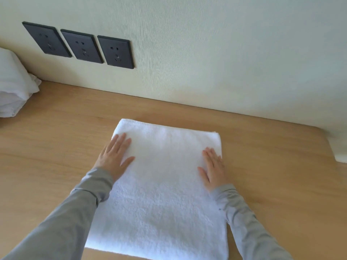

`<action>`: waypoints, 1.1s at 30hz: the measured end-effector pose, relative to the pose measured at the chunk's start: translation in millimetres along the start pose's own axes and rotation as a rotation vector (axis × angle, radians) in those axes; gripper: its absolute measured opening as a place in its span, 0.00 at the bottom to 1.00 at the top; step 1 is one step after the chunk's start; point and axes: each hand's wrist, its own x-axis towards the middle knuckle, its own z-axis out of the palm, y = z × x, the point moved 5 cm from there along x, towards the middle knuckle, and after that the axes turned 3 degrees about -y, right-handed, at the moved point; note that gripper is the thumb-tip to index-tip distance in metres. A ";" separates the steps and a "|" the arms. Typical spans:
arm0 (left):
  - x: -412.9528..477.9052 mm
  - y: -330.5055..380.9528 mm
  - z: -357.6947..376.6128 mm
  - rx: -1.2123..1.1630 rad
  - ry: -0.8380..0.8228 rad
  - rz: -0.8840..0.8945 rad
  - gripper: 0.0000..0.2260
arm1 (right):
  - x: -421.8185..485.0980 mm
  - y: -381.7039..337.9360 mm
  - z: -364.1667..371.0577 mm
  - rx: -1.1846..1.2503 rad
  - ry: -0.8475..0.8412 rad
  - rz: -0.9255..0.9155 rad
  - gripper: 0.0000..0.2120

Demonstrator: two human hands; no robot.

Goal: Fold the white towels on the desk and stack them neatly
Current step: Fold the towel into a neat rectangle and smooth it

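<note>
A white towel (161, 184), folded into a long rectangle, lies flat on the wooden desk (56, 147) in front of me. Its far folded edge points toward the wall. My left hand (114, 158) presses flat on the towel's left edge near the far end, fingers straight. My right hand (213, 167) lies flat on the right edge, fingers straight too. Both arms wear grey sleeves. A pile of white towels (13, 87) sits at the far left of the desk.
A pale wall (206, 53) rises right behind the desk, with three dark power sockets (80, 45) at the upper left. A white object (338, 149) pokes in at the right edge. Bare wood shows on both sides of the towel.
</note>
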 end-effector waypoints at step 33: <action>-158.4 -8.4 11.4 0.291 -0.061 0.634 0.43 | -174.5 -57.2 54.7 -0.430 -0.297 0.016 0.49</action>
